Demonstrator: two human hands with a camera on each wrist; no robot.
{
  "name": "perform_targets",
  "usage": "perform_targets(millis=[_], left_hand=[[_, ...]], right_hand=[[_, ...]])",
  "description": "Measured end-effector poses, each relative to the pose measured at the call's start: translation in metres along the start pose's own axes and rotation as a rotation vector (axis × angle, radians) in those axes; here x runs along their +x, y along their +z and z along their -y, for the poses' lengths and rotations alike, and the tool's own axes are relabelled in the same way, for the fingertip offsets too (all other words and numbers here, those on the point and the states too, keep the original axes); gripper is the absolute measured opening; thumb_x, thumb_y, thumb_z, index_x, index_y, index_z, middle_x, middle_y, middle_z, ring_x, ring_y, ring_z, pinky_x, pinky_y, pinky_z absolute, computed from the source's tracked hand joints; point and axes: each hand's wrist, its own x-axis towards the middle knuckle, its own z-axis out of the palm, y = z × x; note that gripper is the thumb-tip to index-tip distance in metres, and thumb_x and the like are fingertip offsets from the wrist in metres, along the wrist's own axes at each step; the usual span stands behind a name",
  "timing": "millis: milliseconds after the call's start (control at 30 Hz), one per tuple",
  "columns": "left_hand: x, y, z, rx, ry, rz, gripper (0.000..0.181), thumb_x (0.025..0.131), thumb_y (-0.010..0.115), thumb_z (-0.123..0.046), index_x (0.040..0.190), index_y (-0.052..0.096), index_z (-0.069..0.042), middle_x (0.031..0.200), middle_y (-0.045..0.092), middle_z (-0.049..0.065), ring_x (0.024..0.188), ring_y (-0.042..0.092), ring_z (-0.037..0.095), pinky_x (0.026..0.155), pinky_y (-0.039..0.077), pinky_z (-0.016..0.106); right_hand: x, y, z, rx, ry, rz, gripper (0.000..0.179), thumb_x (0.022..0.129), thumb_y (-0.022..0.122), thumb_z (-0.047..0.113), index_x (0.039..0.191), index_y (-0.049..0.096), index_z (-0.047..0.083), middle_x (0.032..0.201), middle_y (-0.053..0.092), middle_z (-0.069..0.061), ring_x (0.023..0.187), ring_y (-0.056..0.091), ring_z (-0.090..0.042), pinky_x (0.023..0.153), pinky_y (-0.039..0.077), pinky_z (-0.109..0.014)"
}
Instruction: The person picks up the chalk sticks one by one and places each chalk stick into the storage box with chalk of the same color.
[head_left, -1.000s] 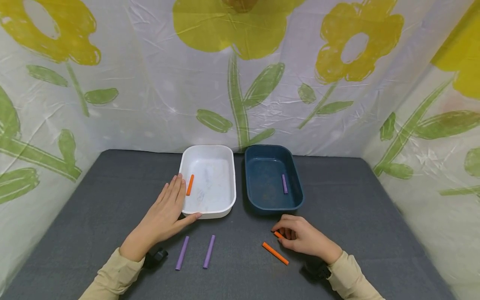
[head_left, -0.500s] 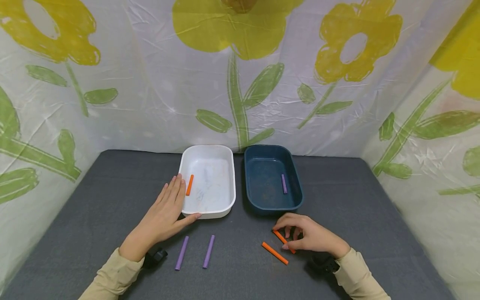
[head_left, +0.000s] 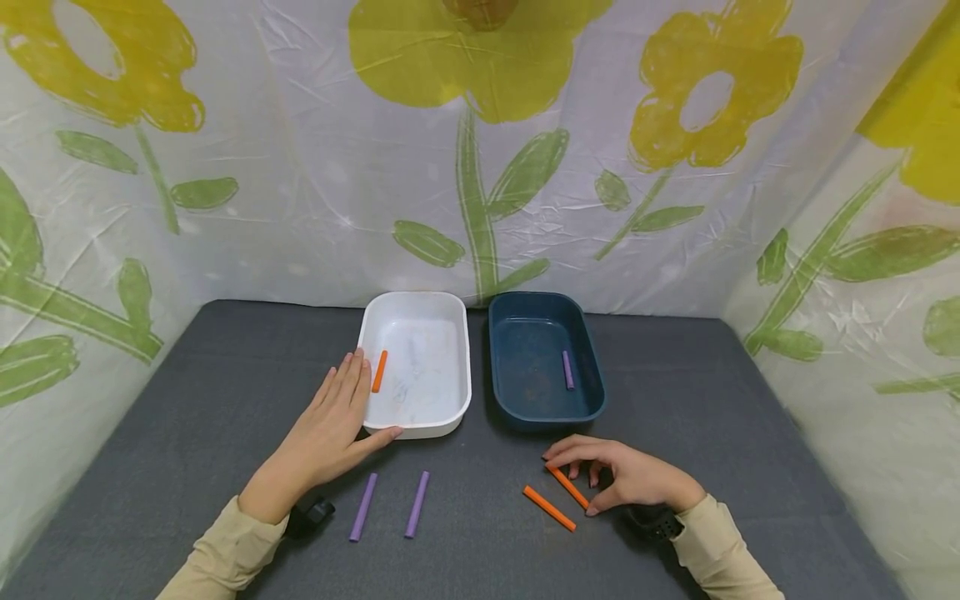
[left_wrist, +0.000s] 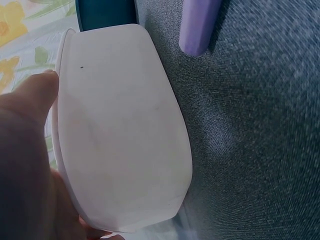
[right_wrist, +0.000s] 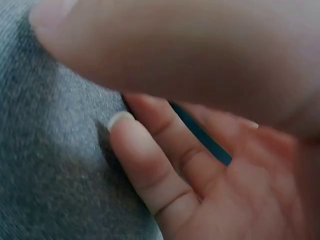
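One orange stick (head_left: pixel 567 486) under the right hand (head_left: pixel 626 473), just in front of the dark blue tray (head_left: pixel 525 367).
Its long axis slants far-left to near-right, from spread fingertips to thumb; whether they pinch it, I cannot tell. The left hand (head_left: pixel 322 429), fingers straight against the white tray (head_left: pixel 435 358), is well apart.

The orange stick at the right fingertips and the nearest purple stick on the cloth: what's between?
In the head view, another orange stick, then bare grey cloth up to the purple stick.
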Motion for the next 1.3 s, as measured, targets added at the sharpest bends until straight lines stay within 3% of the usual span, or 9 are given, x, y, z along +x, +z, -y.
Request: perform_targets(millis=[233, 400, 567, 733, 1033, 1300], left_hand=[[0.000, 0.001, -0.001, -0.011, -0.008, -0.008, 0.101, 0.096, 0.047, -0.065, 0.154, 0.012, 0.011, 0.162, 0.002, 0.026, 0.150, 0.005, 0.040, 0.119, 0.011, 0.054], [0.002, 0.002, 0.000, 0.003, -0.005, -0.037, 0.092, 0.101, 0.045, -0.056, 0.153, 0.013, 0.013, 0.162, 0.004, 0.028, 0.150, 0.006, 0.040, 0.119, 0.010, 0.053], [0.002, 0.002, -0.001, -0.004, -0.010, -0.029, 0.087, 0.103, 0.043, -0.051, 0.152, 0.014, 0.015, 0.161, 0.003, 0.030, 0.150, 0.004, 0.041, 0.120, 0.007, 0.052], [0.004, 0.003, -0.005, -0.015, -0.033, -0.013, 0.084, 0.104, 0.042, -0.047, 0.151, 0.014, 0.016, 0.160, 0.000, 0.031, 0.149, 0.002, 0.043, 0.120, 0.005, 0.053], [0.005, 0.002, -0.008, -0.004, -0.036, -0.020, 0.082, 0.103, 0.044, -0.043, 0.150, 0.015, 0.017, 0.160, 0.003, 0.032, 0.149, 0.005, 0.045, 0.119, 0.009, 0.055], [0.002, 0.002, -0.006, 0.001, -0.033, -0.025, 0.083, 0.103, 0.043, -0.046, 0.150, 0.017, 0.016, 0.160, 0.005, 0.032, 0.149, 0.005, 0.043, 0.119, 0.009, 0.054]], right_hand=[[0.002, 0.004, 0.000, -0.056, -0.028, -0.024, 0.063, 0.083, 0.082, 0.015, 0.139, 0.055, 0.006, 0.141, 0.048, -0.015, 0.097, 0.055, -0.020, 0.067, 0.052, -0.027], [0.005, 0.004, 0.003, -0.039, -0.038, -0.052, 0.059, 0.085, 0.080, 0.014, 0.138, 0.056, 0.004, 0.139, 0.049, -0.017, 0.098, 0.055, -0.022, 0.065, 0.053, -0.028], [0.008, 0.005, 0.008, -0.014, -0.035, -0.073, 0.058, 0.086, 0.079, 0.011, 0.138, 0.055, 0.001, 0.138, 0.050, -0.018, 0.107, 0.057, -0.025, 0.080, 0.056, -0.033], [0.008, 0.008, 0.017, 0.027, -0.031, -0.110, 0.060, 0.086, 0.078, 0.009, 0.140, 0.051, -0.002, 0.139, 0.051, -0.019, 0.121, 0.056, -0.024, 0.098, 0.049, -0.043], [0.018, 0.008, 0.042, 0.049, -0.012, -0.191, 0.066, 0.087, 0.077, 0.008, 0.145, 0.047, 0.001, 0.143, 0.048, -0.023, 0.128, 0.053, -0.024, 0.102, 0.043, -0.051], [0.041, 0.005, 0.055, 0.059, -0.052, -0.220, 0.067, 0.087, 0.075, 0.004, 0.146, 0.045, 0.002, 0.146, 0.047, -0.018, 0.134, 0.048, -0.023, 0.106, 0.041, -0.046]])
